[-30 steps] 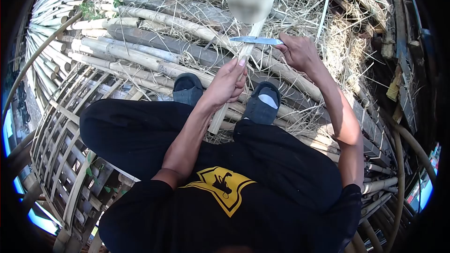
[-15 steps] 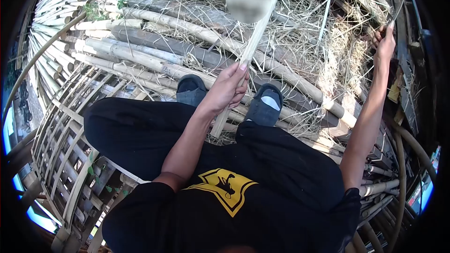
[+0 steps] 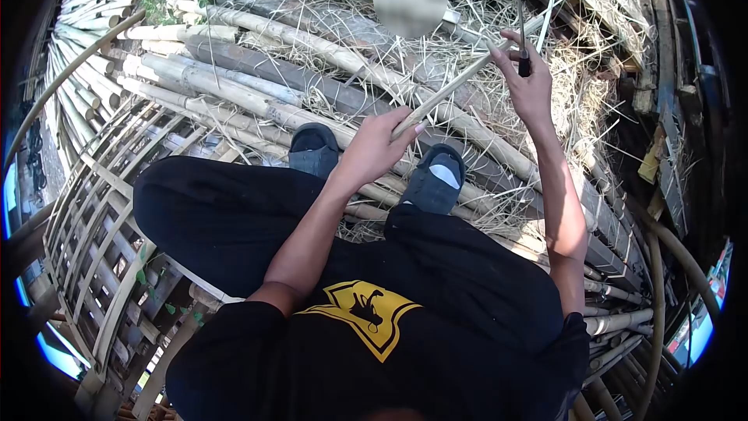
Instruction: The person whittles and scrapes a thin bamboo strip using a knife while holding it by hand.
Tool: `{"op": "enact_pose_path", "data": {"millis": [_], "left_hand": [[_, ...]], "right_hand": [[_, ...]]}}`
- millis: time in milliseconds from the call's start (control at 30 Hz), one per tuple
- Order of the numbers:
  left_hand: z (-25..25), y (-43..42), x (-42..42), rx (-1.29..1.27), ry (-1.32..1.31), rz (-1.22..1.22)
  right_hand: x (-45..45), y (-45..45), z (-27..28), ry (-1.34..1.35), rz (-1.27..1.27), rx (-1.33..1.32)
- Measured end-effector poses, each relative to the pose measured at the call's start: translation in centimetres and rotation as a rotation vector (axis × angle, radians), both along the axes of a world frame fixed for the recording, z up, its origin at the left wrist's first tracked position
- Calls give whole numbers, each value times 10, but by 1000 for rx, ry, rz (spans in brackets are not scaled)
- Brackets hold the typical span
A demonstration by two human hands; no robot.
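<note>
A pale bamboo strip (image 3: 452, 88) slants up and right from my left hand (image 3: 374, 146), which is closed around its lower part. My right hand (image 3: 531, 87) is at the strip's upper stretch, with thumb and fingertips against it. A knife (image 3: 523, 64) with a dark handle is held in that same hand, its thin blade pointing up and away from me. The strip's far end runs on past my right fingers over the straw. Both hands are above the bamboo poles, in front of my sandals.
Bamboo poles (image 3: 241, 97) lie across the ground, with straw-like shavings (image 3: 576, 70) around them. A woven bamboo lattice (image 3: 109, 226) curves at my left. My sandals (image 3: 435, 181) rest among the poles. Dark timber (image 3: 666, 109) stands along the right. A blurred round patch hides the top middle.
My right hand has come in from the far right with the knife to the bamboo strip. The strip has tilted further to the right, and my left hand has turned with it.
</note>
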State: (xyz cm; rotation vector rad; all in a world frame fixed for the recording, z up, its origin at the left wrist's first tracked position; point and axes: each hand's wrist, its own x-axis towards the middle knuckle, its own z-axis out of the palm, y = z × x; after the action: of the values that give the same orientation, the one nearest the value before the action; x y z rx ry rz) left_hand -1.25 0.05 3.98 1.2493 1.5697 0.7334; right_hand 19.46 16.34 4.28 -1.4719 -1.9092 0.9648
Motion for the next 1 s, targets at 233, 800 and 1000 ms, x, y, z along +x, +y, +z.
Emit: {"op": "enact_pose_path", "data": {"millis": [233,800,1000], "left_hand": [[5,4,5,38,-149,-30],[-4,28,5,60,-678,368],[2,31,3,94,-595,488]], "right_hand": [[-7,1,31,327,-53,-285],[-105,16,96,-355,284,157],[-122,-7,79,-296,320,24]]}}
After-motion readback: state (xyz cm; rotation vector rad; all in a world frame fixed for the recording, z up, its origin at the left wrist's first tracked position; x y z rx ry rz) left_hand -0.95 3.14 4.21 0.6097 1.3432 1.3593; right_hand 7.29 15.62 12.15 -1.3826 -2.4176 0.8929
